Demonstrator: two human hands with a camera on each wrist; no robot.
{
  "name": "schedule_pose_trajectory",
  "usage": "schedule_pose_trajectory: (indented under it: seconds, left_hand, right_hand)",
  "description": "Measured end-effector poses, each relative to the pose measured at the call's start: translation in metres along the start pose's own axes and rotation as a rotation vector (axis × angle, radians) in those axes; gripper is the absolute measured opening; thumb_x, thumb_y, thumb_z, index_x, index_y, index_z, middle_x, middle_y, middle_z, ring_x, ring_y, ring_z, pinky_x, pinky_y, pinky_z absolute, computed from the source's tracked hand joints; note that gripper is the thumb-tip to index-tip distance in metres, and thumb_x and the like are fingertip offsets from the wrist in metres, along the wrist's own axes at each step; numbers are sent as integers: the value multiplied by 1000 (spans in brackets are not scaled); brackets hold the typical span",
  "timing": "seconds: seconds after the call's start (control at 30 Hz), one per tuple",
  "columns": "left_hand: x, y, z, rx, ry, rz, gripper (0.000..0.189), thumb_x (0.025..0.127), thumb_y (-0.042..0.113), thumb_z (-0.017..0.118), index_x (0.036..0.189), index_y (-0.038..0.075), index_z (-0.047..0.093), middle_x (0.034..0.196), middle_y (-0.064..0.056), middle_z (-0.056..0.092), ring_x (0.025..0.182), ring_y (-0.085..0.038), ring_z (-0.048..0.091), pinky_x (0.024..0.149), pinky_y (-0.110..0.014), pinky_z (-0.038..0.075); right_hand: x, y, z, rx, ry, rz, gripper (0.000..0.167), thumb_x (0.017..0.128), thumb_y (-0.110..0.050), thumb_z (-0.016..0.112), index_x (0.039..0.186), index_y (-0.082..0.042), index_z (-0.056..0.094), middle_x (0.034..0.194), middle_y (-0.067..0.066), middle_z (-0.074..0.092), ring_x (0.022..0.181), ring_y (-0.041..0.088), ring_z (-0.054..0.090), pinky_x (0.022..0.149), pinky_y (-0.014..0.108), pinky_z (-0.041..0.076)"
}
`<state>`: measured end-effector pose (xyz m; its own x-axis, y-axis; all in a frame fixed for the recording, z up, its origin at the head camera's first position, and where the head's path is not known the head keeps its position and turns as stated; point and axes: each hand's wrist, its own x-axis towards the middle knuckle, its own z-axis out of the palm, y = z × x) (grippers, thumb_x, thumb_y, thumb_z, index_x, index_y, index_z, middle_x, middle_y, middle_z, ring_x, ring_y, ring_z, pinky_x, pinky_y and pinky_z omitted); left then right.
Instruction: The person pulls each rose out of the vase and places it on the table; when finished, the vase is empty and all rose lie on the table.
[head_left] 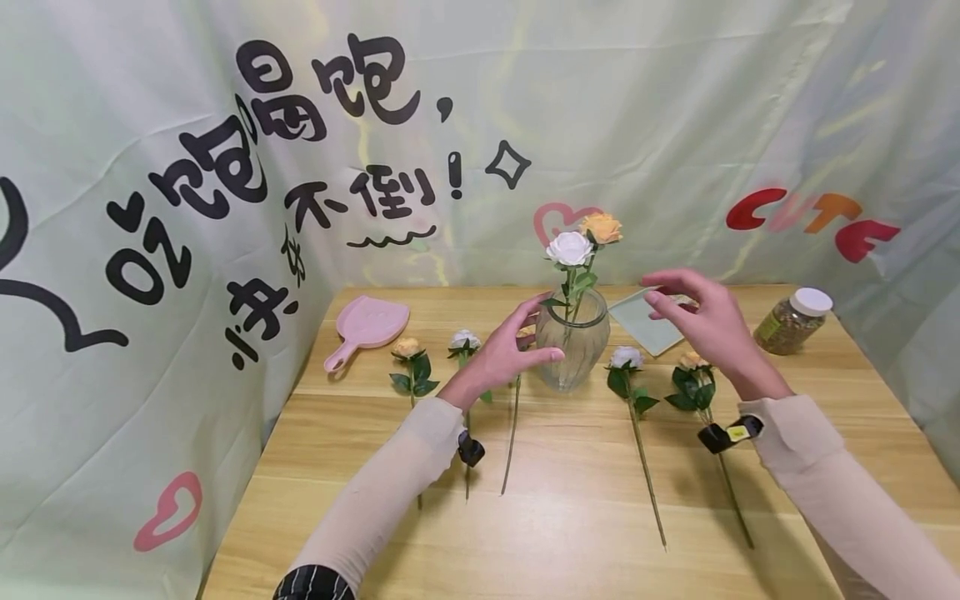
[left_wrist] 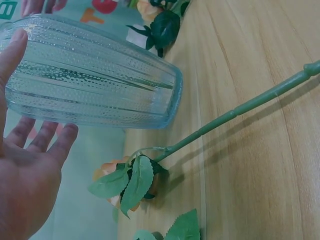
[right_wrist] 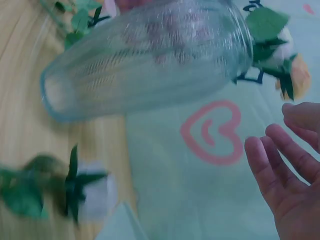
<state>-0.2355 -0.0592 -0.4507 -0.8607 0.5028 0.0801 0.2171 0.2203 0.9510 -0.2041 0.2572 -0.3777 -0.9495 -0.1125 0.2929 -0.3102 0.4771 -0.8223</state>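
Note:
A clear ribbed glass vase (head_left: pixel 573 358) stands upright on the wooden table, holding a white rose (head_left: pixel 570 247) and an orange rose (head_left: pixel 602 227). My left hand (head_left: pixel 506 354) holds the vase from its left side, thumb in front and fingers around the back. Through the glass those fingers show blurred in the right wrist view. To the right of the vase, my right hand (head_left: pixel 705 317) hovers in the air with nothing in it, fingers loosely bent and apart from the glass. Close below the left hand lies another orange rose with a green stem (left_wrist: pixel 235 112).
Left of the vase lie an orange rose (head_left: pixel 407 348) and a white rose (head_left: pixel 464 340). On the right are a white rose (head_left: pixel 626 358) and an orange rose (head_left: pixel 692 360). Behind sit a pink pan-shaped tray (head_left: pixel 371 322), a pale green square (head_left: pixel 647 327) and a white-lidded jar (head_left: pixel 793 323).

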Motion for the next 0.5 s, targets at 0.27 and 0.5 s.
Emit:
schedule_pose_trajectory:
  seconds: [0.27, 0.5]
  left_hand:
    - [0, 2, 0, -5, 1, -5, 90, 98, 38, 84, 167, 54, 28, 176, 3, 35, 161, -24, 38, 131, -49, 40]
    - [1, 2, 0, -1, -12, 7, 89, 99, 38, 83, 168, 50, 28, 175, 4, 34, 162, -25, 37, 130, -50, 41]
  right_hand:
    - [19, -15, 34, 95, -93, -53, 36, 112, -25, 65, 144, -7, 68, 144, 7, 68, 120, -2, 64, 101, 7, 52]
    - [24, -17, 50, 149, -157, -35, 36, 112, -27, 65, 142, -7, 69, 153, 12, 63, 122, -3, 65, 101, 11, 54]
